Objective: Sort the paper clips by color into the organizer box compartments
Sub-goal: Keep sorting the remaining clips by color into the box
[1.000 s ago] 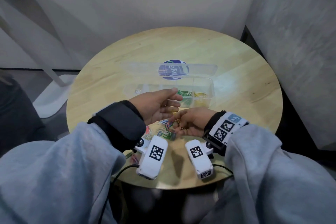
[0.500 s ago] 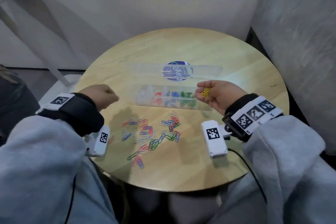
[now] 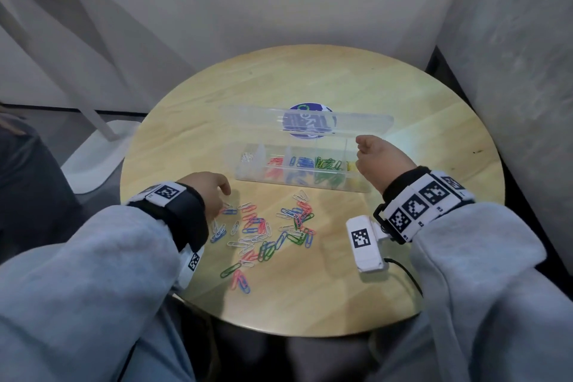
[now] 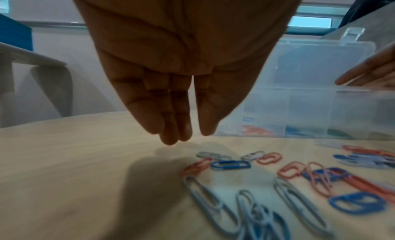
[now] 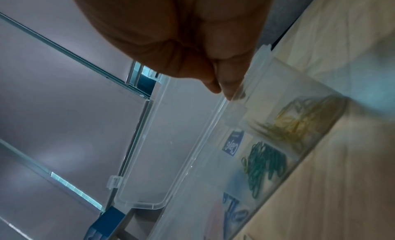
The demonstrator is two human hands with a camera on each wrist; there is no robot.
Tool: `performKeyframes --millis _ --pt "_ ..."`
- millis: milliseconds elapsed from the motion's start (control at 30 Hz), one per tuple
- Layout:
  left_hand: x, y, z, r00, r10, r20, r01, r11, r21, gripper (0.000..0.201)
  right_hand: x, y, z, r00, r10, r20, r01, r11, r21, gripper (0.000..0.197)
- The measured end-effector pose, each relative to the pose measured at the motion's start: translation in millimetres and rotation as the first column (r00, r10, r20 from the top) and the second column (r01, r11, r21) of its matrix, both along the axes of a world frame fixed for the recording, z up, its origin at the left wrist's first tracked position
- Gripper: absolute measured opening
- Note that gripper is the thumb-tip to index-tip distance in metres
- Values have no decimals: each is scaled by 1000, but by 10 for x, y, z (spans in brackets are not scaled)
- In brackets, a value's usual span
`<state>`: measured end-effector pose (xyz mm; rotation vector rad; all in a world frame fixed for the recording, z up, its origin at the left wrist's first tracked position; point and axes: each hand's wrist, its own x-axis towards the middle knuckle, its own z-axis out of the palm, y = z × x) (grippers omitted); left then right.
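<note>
A clear organizer box (image 3: 356,187) lies open mid-table, its lid (image 3: 366,122) tilted back. From left to right its compartments hold white (image 3: 247,157), red (image 3: 275,161), blue (image 3: 303,162), green (image 3: 328,164) and yellow clips (image 5: 297,122). Loose clips (image 3: 266,234) in mixed colours lie scattered in front of the box. My left hand (image 4: 188,135) hovers just above the table at the pile's left edge, fingers straight and pointing down, holding nothing. My right hand (image 5: 222,89) hangs over the yellow compartment, fingertips close together at the rim. No clip shows between them.
The round wooden table (image 3: 434,108) stands in a corner, with walls behind and to the right. A blue sticker (image 3: 310,108) shows behind the lid. A white chair base (image 3: 93,158) sits on the floor to the left.
My left hand has uncurled from a fist and come in to the pile's left edge. My right hand has lowered over the yellow compartment, and the yellow clips it pinched no longer show.
</note>
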<state>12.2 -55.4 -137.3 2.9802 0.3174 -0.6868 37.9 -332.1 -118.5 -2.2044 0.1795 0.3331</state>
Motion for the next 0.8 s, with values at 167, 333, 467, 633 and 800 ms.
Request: performKeyframes --millis 167,333,467,633,800 --pt "-4 -44 -62 998 -65 12 65 998 -4 20 -16 -61 5 998 5 57 -6 1000 20 49" --pt "11 -44 -89 997 -69 45 70 997 -18 8 -60 -85 63 983 -18 185 16 1000 13 36" --pt "21 -2 -129 997 -70 20 71 996 -45 5 -91 -98 89 965 -14 261 27 999 -45 29" --pt "1 52 -184 997 -66 31 68 996 -66 11 -145 -16 93 939 165 301 -71 951 -299 26" --pt "96 115 -48 981 94 171 -39 953 -299 17 -32 173 135 929 332 163 -194 812 -550 31"
